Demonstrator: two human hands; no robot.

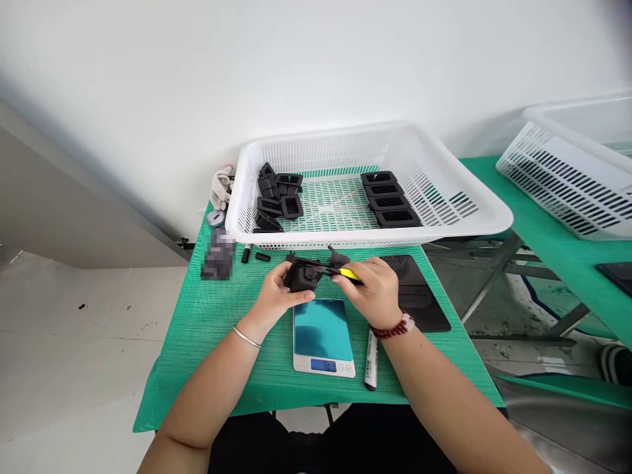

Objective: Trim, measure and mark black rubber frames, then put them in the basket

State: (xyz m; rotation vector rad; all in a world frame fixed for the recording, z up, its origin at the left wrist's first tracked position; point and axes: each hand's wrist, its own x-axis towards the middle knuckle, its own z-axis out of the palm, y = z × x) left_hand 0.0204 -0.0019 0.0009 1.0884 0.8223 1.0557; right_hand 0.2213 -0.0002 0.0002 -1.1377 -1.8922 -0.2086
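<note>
Above the back of a small digital scale [323,332], my left hand [274,293] is closed around a black molded plastic part [302,276]. A yellow-handled knife [349,273] is gripped in my right hand [372,286], its dark blade lying against the top of the part. Behind the knife, a smaller black piece [338,258] sticks up; what it rests on is unclear. The scale's display reads about 0.0. A white marker [371,362] lies right of the scale, under my right wrist.
A white plastic basket [459,227] stands at the back, with jumbled black parts [279,194] at left and a column of black frames [392,201] at right. A dark flat tray [424,296] lies right; black caps [263,257] and a cloth glove [222,187] lie left. Another basket [557,171] stands right.
</note>
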